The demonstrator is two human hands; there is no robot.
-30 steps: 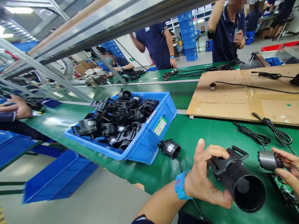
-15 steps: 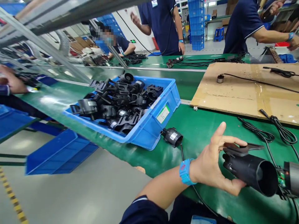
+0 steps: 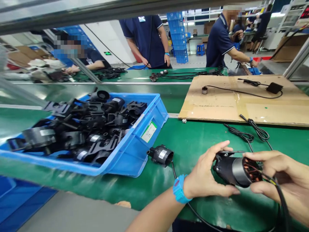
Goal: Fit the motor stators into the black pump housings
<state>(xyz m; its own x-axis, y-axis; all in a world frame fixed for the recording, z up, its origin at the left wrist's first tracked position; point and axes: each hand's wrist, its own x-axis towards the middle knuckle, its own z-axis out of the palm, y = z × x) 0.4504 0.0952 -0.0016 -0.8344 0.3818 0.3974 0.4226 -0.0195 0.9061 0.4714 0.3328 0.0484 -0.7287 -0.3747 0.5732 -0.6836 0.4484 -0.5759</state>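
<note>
A green workbench (image 3: 142, 190) spans the scene, with a flat cardboard sheet (image 3: 212, 108) at the far right and a blue bin (image 3: 131, 158) heaped with black plastic parts (image 3: 40, 138) on the left. At the near right, a person's left hand (image 3: 202, 175) and right hand (image 3: 285, 180) have drawn together: the two pieces they held apart a second ago now meet end to end, so the work has passed from lining up to joining. The left hand cups a black housing (image 3: 224, 167), fingers above, thumb below, its mouth facing right. The right hand, reaching in from the right, pinches the wire end of a metal motor core (image 3: 238, 171) between thumb and fingers. The core sits at the housing's mouth, roughly in line with it; how deep it goes cannot be told. Just beside the bin lies a loose black pump (image 3: 162, 155). Smallest are the thin wires (image 3: 267, 178) trailing from the core past the right hand.
</note>
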